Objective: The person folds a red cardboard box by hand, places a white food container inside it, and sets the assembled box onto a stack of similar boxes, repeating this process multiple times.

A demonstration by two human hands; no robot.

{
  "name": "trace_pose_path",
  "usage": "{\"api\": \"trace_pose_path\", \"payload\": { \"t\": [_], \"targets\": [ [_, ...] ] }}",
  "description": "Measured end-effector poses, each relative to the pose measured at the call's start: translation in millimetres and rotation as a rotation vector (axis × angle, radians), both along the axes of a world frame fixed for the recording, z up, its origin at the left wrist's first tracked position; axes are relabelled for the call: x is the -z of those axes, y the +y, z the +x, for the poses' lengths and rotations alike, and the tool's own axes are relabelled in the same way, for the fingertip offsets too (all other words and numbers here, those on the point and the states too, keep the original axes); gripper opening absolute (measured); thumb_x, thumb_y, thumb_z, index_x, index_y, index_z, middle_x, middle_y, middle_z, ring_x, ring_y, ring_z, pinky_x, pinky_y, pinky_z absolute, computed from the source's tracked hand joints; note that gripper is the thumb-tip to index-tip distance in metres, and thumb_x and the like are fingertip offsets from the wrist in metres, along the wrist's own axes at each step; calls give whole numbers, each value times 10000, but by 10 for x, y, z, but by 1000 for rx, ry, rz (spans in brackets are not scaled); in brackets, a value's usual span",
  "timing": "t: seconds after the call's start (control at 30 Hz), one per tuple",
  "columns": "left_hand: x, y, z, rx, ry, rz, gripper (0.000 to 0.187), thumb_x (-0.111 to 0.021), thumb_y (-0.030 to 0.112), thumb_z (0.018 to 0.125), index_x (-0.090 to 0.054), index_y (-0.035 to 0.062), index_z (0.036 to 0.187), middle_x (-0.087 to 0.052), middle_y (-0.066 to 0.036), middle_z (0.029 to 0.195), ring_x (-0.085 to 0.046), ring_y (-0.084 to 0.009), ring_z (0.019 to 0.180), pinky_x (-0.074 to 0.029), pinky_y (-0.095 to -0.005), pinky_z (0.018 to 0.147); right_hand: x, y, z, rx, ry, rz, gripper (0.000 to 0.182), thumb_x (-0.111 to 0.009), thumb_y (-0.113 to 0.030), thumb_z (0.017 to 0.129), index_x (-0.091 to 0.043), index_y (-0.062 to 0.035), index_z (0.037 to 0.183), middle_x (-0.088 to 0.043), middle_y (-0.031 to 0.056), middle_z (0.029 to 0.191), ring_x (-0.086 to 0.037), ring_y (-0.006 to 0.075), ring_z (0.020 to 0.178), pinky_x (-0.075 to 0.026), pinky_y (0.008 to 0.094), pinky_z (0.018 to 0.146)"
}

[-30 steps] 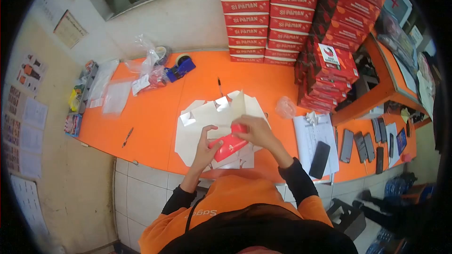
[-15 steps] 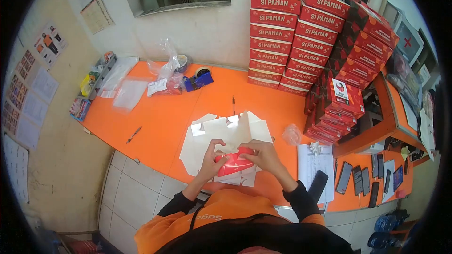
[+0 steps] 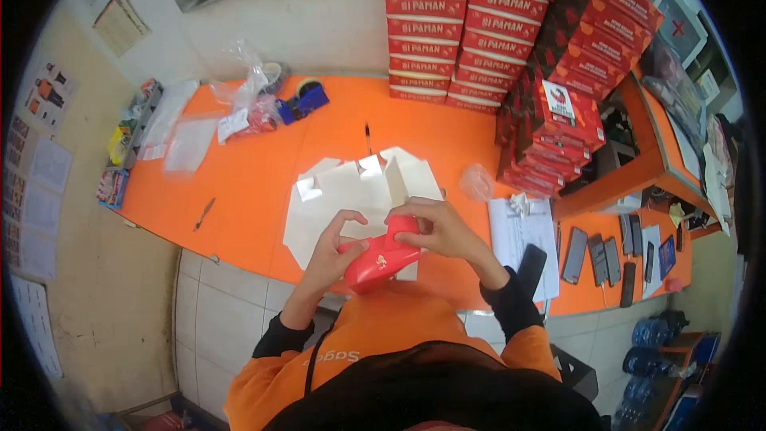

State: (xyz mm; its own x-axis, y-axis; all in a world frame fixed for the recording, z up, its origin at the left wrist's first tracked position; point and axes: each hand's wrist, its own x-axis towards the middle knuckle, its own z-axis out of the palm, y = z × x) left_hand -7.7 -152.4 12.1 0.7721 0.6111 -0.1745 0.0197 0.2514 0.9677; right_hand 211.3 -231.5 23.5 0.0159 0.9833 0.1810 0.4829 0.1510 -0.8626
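Note:
A cardboard box blank, white on the inside, lies spread out on the orange table in front of me. Its near edge is bent up, so a printed red panel faces me. My left hand pinches the left part of this panel between thumb and fingers, with the index finger curled above it. On the right, my right hand grips a small red flap standing up from the panel. Small white tabs stick up along the blank's far edge. The fingers hide part of the fold.
Tall stacks of red boxes stand at the back right. A blue tape dispenser and plastic bags are at the back left. One pen lies behind the blank, another to the left. Several phones and papers lie right.
The view has tilted down and shifted right. The red panel has been lifted and turned more toward me, and the small flap in my right hand now stands more upright.

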Motion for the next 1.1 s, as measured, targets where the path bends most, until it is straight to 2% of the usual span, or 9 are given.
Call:
{"api": "trace_pose_path", "payload": {
  "t": [0.07,0.17,0.4,0.5,0.67,0.73,0.83,0.97,1.1],
  "targets": [
    [-85,-172,-43,4,46,-56,312,-500,-22,887,-352,87,1138,-659,-141,804,-619,-111,708,-468,-197,607,-106,-119,-57,11,-132,8,300,-699,-229,734,-637,-91,992,-588,93,834,-590,270,690,-449,341,588],
    [-198,-424,-85,-18,47,-100,304,-500,-17,894,-346,82,1136,-663,-146,828,-619,-114,738,-467,-196,640,-202,-253,-48,-221,-122,-150,289,-691,-204,734,-638,-97,997,-595,97,841,-583,286,695,-455,350,607],
    [-172,-654,-151,-213,-3,-18,232,-495,-6,907,-343,65,1068,-665,-139,850,-602,-89,751,-456,-188,660,-70,-307,-40,-58,77,-41,259,-645,-79,794,-586,-63,1046,-602,43,789,-576,124,601,-425,255,525],
    [-92,-602,-241,-344,-45,83,211,-492,5,915,-339,68,1045,-661,-133,832,-583,-69,711,-444,-186,629,-187,-335,112,69,557,-396,127,-591,-50,858,-522,-46,964,-558,10,774,-570,74,678,-429,225,565],
    [-116,-527,-177,-367,-35,36,195,-499,15,915,-359,58,1043,-652,-107,823,-562,-50,728,-415,-166,620,230,-298,205,-139,802,-92,88,-589,-61,855,-514,-38,896,-582,25,760,-559,67,640,-435,208,559],
    [-86,-478,-188,-243,99,108,207,-499,10,913,-366,55,1065,-652,-98,833,-564,-51,758,-413,-162,638,261,-283,284,-295,795,-91,80,-601,-70,830,-531,-37,847,-601,48,789,-575,100,605,-444,223,537],
    [-215,-480,-67,126,25,-92,233,-505,2,906,-370,50,1090,-656,-98,865,-557,-47,786,-415,-168,676,-95,-285,156,-586,309,-174,132,-669,-104,792,-561,-29,812,-564,4,747,-554,87,616,-418,227,547],
    [-224,-395,-122,49,-37,-122,265,-511,-1,902,-343,63,1097,-667,-103,829,-547,-42,795,-413,-187,716,-379,-392,-129,121,-20,-209,176,-701,-100,726,-585,-39,844,-565,69,776,-570,176,606,-440,289,536],
    [-82,-469,-130,45,-61,-63,307,-525,-22,886,-325,62,1103,-663,-97,783,-559,-47,761,-406,-176,688,-318,-469,-219,-194,-101,-24,223,-742,-119,700,-626,-58,882,-572,50,755,-580,168,555,-460,257,528]
  ]
}}
